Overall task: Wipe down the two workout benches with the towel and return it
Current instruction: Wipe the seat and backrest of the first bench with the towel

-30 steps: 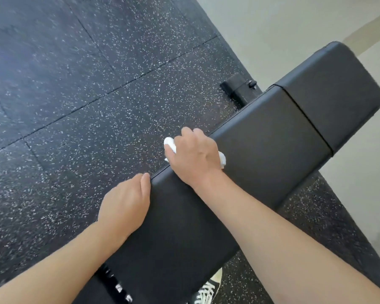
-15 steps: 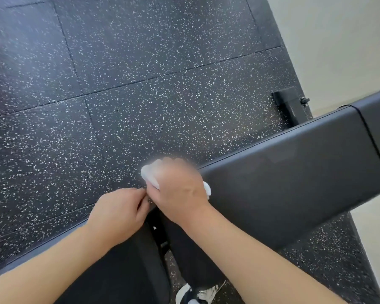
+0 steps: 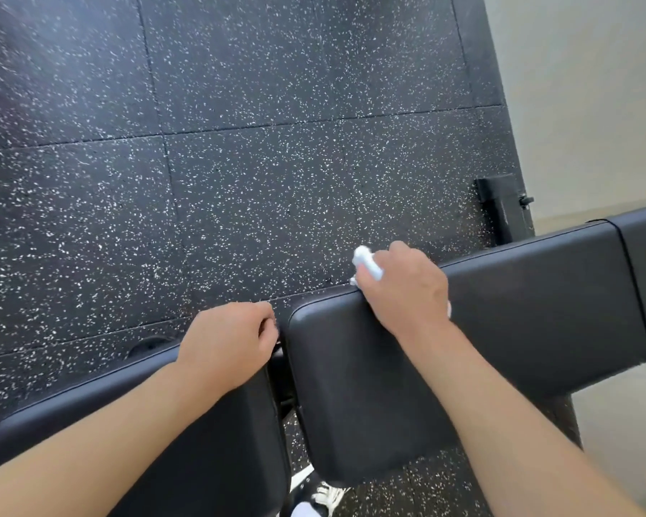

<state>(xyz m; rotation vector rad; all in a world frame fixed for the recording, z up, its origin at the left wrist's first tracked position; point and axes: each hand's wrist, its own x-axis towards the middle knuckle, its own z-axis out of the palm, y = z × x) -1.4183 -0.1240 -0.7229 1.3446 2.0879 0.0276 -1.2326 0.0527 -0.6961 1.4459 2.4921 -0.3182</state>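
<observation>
A black padded workout bench [image 3: 530, 315] runs across the lower frame, with a seat pad [image 3: 202, 434] at the left and a gap between the two pads. My right hand [image 3: 403, 292] grips a small white towel [image 3: 368, 264] and presses it on the far edge of the long pad, near its left end. Most of the towel is hidden under the hand. My left hand [image 3: 228, 341] rests with curled fingers on the far corner of the seat pad, beside the gap.
Dark speckled rubber floor tiles [image 3: 239, 162] fill the area beyond the bench. A black bench foot [image 3: 504, 207] stands at the right by a pale wall [image 3: 582, 98]. A black-and-white shoe [image 3: 321, 494] shows under the bench.
The view swung left and the gap between the pads came into sight. My right hand with the towel shifted right along the far edge, away from my left hand.
</observation>
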